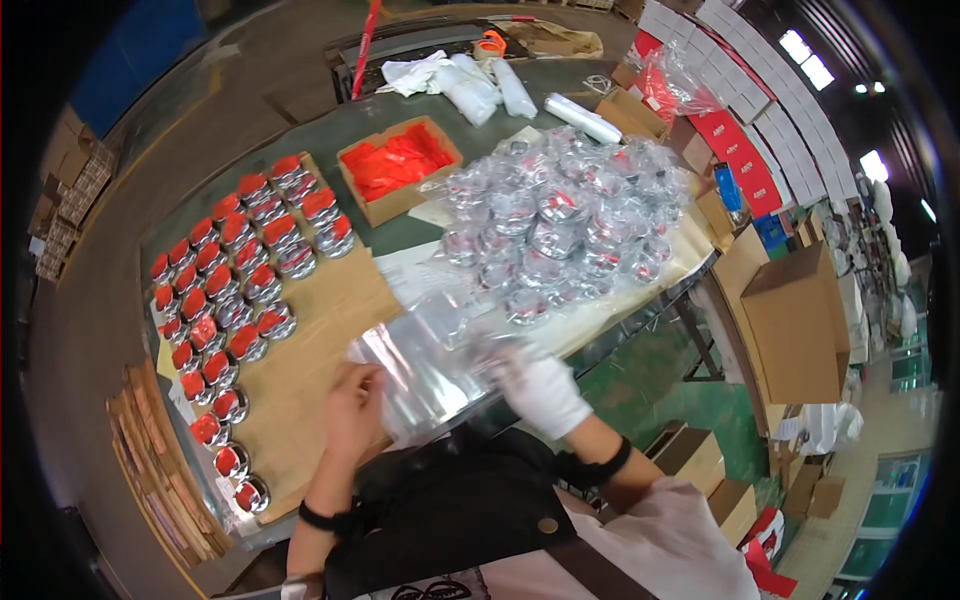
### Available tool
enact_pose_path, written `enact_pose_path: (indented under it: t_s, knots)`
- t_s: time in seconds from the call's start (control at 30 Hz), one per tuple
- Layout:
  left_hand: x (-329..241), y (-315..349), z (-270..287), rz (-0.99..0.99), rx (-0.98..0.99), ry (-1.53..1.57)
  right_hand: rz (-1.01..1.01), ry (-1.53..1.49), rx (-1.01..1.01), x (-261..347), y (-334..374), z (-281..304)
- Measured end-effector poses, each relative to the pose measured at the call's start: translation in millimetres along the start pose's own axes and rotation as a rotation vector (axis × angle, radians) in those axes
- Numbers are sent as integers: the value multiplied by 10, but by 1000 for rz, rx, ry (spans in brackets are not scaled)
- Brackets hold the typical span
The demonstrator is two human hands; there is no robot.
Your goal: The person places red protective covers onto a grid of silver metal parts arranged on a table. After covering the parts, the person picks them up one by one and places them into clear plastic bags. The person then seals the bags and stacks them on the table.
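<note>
My bare left hand [352,405] is at the left edge of a stack of clear plastic bags [425,375], its fingers curled in; what they hold, if anything, is hidden. Beyond the stack's right side, my white-gloved right hand [545,388] is closed round a shiny bagged metal part [488,352], blurred by motion. Left of the bags, rows of round chrome parts [262,285] with red pieces on top stand on brown cardboard [330,320]. Farther off to the right is a heap of similar parts in clear bags [560,225].
An open carton [447,148] of red pieces stands at the table's far middle. Plastic rolls [582,118] lie behind it. Flattened cardboard [165,470] leans at the left edge. Open cartons [800,330] and stacked white boxes [770,120] line the right side.
</note>
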State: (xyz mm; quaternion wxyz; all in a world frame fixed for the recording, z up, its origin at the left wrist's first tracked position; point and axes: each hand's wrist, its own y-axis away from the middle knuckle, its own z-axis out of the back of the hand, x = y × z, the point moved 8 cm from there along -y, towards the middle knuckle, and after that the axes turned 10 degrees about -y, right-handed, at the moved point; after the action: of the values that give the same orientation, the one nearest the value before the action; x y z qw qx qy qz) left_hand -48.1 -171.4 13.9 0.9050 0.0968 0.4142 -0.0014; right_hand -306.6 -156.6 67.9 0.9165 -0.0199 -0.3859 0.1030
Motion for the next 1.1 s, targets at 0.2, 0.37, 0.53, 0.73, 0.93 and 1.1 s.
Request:
enact_pose_path:
  t_s: [0.2, 0.37, 0.53, 0.73, 0.93, 1.1]
  knots:
    - [-338, -722, -1181, 1, 80, -565, -380, 650, 45, -2049, 188, 464]
    - [12, -816, -1374, 18, 90, -486, -268, 487, 35, -1559, 30, 724]
    - [-438, -402, -881, -68, 45, -159, 39, -159, 83, -323, -288, 283]
    - [266, 175, -18, 39, -190, 402, -108, -517, 345, 513, -663, -826]
    - [880, 1368, 923, 248, -299, 791, -299, -926, 799, 1871, -358, -2369]
    - [2026, 3245, 1881, 461, -1085, 1086, -14, -1097, 1068, 2969, 128, -3398]
